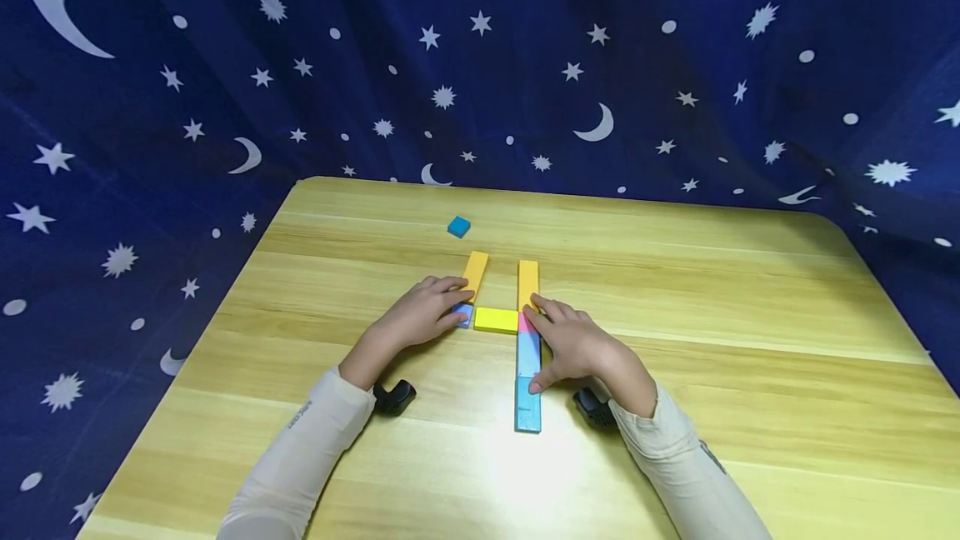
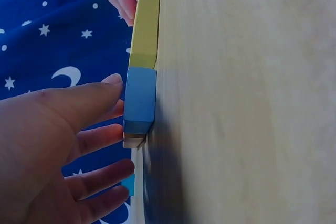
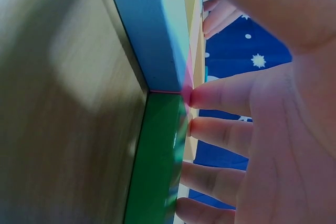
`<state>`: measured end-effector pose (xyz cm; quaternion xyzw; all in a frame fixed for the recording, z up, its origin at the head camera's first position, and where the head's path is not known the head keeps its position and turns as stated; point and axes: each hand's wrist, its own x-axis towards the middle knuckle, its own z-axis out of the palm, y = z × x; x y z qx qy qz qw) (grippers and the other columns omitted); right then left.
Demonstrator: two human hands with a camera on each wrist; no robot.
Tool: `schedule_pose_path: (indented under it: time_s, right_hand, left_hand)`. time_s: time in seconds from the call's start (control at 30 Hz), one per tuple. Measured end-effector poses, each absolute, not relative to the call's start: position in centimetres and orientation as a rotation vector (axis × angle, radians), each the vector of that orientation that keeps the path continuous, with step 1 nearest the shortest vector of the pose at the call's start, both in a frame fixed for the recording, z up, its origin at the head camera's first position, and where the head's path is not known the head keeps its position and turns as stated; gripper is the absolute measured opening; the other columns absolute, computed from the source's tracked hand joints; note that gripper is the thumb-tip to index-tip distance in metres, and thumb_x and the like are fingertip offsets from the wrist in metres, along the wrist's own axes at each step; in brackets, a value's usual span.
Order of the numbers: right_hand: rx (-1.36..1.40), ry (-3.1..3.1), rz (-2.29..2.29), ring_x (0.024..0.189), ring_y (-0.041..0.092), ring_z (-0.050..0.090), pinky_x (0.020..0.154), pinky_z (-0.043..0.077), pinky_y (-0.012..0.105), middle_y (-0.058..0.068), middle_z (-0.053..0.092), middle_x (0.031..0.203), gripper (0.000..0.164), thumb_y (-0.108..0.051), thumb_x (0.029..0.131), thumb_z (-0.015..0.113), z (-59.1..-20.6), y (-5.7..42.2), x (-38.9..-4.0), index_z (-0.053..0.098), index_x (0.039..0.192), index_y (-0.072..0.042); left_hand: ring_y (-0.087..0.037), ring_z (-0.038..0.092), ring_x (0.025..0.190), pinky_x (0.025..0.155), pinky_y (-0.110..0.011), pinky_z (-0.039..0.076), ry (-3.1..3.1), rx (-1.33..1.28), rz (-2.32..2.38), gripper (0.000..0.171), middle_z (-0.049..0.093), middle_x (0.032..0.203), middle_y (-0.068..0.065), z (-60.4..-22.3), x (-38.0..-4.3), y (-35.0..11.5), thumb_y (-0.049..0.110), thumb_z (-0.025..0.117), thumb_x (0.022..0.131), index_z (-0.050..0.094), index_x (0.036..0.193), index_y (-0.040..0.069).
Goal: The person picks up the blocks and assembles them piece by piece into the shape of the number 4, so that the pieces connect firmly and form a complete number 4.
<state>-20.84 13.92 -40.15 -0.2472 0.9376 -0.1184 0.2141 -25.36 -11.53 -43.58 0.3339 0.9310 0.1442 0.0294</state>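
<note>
My left hand (image 1: pixel 422 315) rests its fingertips at a small blue block (image 1: pixel 462 315) and the near end of an orange block (image 1: pixel 473 273). In the left wrist view its thumb lies along the blue block's upper edge, fingers extended. My right hand (image 1: pixel 576 346) spreads over a column made of an orange block (image 1: pixel 528 277), a pink block (image 1: pixel 527 323), a light blue block (image 1: pixel 528 354) and a teal block (image 1: pixel 528 413). Its fingertips touch the pink and orange, its thumb the teal. A green block (image 3: pixel 157 156), hidden in the head view, lies under the right fingers.
A yellow block (image 1: pixel 497 320) bridges the space between the blue block and the column. Farther back lies a teal square block (image 1: pixel 459 227). The wooden table (image 1: pixel 712 290) ends at a dark blue starry curtain (image 1: pixel 510 57). Black wrist devices (image 1: pixel 395 397) sit beneath both wrists.
</note>
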Motion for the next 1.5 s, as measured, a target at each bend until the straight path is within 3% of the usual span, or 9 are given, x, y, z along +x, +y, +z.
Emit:
schedule_pose_path:
  time_s: [1.5]
  right_hand:
    - [-0.697, 2.618, -0.317, 0.135, 0.045, 0.014, 0.104, 0.018, 0.061, 0.017, 0.011, 0.152, 0.112, -0.054, 0.060, 0.076, -40.20, 14.01, -20.91, 0.023, 0.144, -0.002]
  left_hand:
    - [-0.029, 0.047, 0.120, 0.101, -0.043, 0.037, 2.848, 0.980, 0.499, 0.042, 0.047, 0.136, -0.008, -43.73, -25.37, -11.39, 0.030, 0.053, 0.093, 0.051, 0.131, 0.013]
